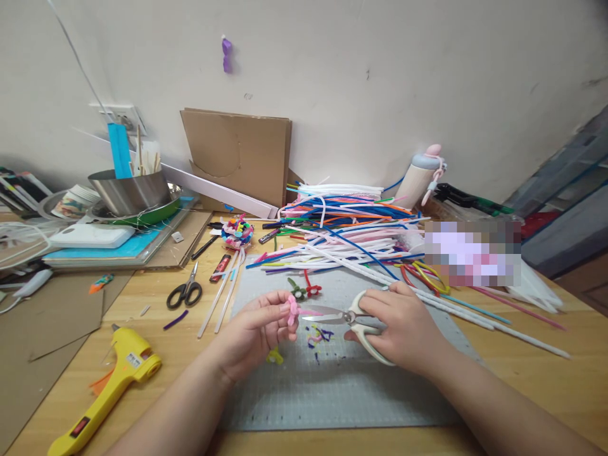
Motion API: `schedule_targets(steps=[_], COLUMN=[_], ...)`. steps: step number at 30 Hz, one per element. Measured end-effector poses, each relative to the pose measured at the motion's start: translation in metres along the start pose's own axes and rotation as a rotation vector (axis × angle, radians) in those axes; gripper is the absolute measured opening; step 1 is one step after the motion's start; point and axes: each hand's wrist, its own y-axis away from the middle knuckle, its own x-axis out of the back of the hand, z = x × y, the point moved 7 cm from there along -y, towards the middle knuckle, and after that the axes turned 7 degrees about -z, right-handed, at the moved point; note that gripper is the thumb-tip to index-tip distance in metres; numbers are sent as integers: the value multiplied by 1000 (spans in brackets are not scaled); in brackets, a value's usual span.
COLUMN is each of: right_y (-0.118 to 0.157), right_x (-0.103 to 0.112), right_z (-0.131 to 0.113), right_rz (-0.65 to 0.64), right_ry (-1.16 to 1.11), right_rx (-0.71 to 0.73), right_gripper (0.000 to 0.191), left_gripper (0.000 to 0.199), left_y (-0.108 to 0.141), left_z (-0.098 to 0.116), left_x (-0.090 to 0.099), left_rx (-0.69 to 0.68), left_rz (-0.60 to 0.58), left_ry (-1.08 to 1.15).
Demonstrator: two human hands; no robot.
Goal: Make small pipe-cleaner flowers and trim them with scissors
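Note:
Between the thumb and fingers of my left hand (pixel 259 329) is a small pink pipe-cleaner piece (pixel 293 310), with a pink strand pointing right. My right hand (pixel 403 320) grips white-handled scissors (pixel 351 318); their blades are parted around or beside that strand, which of the two I cannot tell. Both hands are above a grey cutting mat (pixel 380 392). Purple, yellow and pink scraps (pixel 319 337) lie on the mat below the blades. Behind them sit a green piece (pixel 298 289) and a red piece (pixel 312 289). A yellow piece (pixel 274 356) is partly beside my left hand.
A large pile of coloured pipe cleaners (pixel 351 234) spreads behind the mat. At the left are a yellow glue gun (pixel 114 386), black-handled scissors (pixel 184 292) and a metal bowl (pixel 130 193). A bottle (pixel 418 180) and cardboard (pixel 237 158) stand by the wall.

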Motion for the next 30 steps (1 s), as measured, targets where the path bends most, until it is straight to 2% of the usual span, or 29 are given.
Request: schedule_targets(steps=[14,30], right_y=[1,2], right_x=[-1,0], right_z=[-1,-2], right_rz=[-12,-15], right_ry=[30,-14], right_rx=[4,24], right_gripper=[15,27], left_gripper=[13,11], left_y=[1,1], left_z=[-3,-2], left_x=[-1,0], left_rx=[16,6], left_rz=[0,-11], left_ry=[-10,-32])
